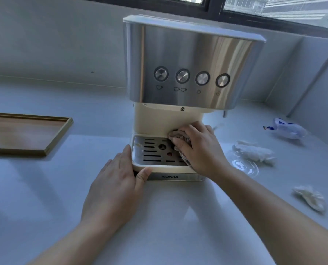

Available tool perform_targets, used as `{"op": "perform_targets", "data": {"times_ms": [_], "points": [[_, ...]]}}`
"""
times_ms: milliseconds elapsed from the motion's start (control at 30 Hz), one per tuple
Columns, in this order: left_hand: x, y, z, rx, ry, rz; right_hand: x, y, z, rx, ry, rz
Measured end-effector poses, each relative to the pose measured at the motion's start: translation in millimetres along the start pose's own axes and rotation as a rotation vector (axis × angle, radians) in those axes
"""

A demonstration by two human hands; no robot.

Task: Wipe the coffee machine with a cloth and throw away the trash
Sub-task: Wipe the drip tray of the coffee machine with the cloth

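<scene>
A cream and steel coffee machine point(189, 64) stands at the middle back of the white counter. My right hand point(199, 148) presses a bunched grey-brown cloth point(178, 135) onto the right side of its metal drip tray point(149, 150). My left hand point(113, 186) lies against the machine's front left corner, thumb on the base, holding it steady. To the right lie pieces of trash: a crumpled white tissue point(254, 151), another crumpled tissue point(310, 197), a clear plastic lid point(245, 166) and a blue-and-white wrapper point(287, 128).
A shallow wooden tray point(50, 142) sits on the counter at the left. A white wall and a dark-framed window point(214, 8) run behind the machine. The wall turns a corner at the far right.
</scene>
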State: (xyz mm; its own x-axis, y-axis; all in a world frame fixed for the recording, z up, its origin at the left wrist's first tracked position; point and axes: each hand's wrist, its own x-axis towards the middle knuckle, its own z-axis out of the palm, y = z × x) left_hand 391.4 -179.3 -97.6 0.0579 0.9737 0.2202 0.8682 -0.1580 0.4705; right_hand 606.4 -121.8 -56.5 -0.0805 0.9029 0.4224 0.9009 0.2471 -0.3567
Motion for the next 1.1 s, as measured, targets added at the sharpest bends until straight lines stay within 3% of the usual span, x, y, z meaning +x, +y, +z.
{"op": "perform_targets", "data": {"times_ms": [100, 200, 333, 467, 600, 733, 900, 1100], "points": [[0.5, -1.6, 1.5, 0.003, 0.004, 0.012, -6.4, -4.7, -5.9, -0.003, -0.165, -0.05], [1.5, -3.0, 2.8, -0.003, 0.009, 0.017, -19.7, -6.0, -17.3, 0.076, -0.227, -0.183], [1.1, -1.3, 3.4, -0.01, 0.003, 0.026, -8.8, -9.7, -15.4, 0.015, -0.117, 0.039], [0.8, -1.0, 2.9, 0.013, 0.013, 0.033, -20.5, -29.6, -3.0, 0.097, -0.129, -0.122], [-0.7, -1.1, 2.2, 0.002, 0.006, 0.034, -29.2, -8.3, -18.1, -0.077, -0.099, -0.008], [0.2, -1.6, 1.1, -0.001, -0.023, 0.023, -45.5, -11.8, -11.4, -0.176, -0.045, -0.145], [0.1, -2.1, 0.0, 0.013, -0.037, 0.004, -39.0, -8.3, -12.2, -0.075, -0.036, -0.037], [0.2, -0.9, -1.6, 0.004, -0.039, 0.008, -49.3, 0.4, -15.9, -0.184, 0.035, -0.238]]}}
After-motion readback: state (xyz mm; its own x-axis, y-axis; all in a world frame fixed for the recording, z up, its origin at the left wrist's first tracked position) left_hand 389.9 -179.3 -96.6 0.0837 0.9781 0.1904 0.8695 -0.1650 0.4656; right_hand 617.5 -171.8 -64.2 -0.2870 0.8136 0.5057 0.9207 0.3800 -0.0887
